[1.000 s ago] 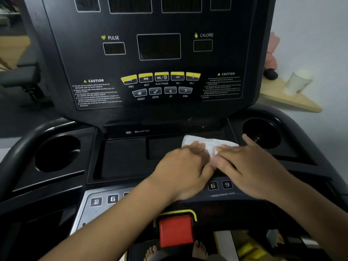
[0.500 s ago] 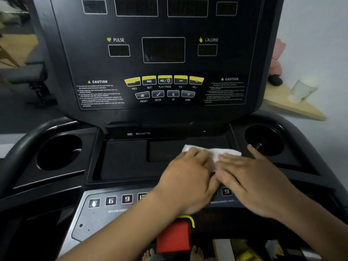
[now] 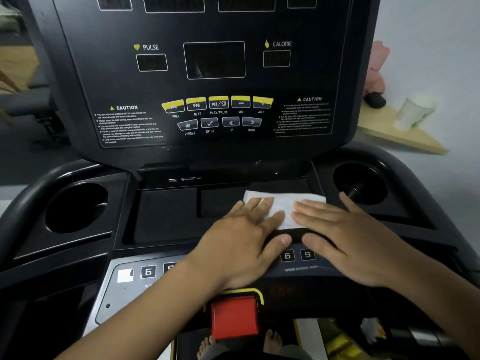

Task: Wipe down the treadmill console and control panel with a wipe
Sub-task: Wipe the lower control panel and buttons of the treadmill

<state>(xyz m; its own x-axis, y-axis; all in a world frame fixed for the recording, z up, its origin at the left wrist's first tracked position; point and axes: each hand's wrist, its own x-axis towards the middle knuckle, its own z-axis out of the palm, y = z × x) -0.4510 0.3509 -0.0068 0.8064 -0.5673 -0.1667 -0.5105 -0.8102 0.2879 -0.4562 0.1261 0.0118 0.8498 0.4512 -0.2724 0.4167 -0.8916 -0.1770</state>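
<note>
- Pressing white wipe (image 3: 284, 207) flat on black console tray (image 3: 168, 216), both hands: left hand (image 3: 241, 245), right hand (image 3: 345, 237), fingers spread, palms down.
- Cup holders at 9 and 3 o'clock.
- Wooden shelf (image 3: 400, 139) with cup (image 3: 413, 113) at 2 o'clock, grey wall behind.

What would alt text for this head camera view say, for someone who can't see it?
Two bare hands, left hand and right hand, press flat on a white wipe lying in the shallow tray of a black treadmill console. Dark displays and yellow buttons sit above; a red stop button sits below the hands.
</note>
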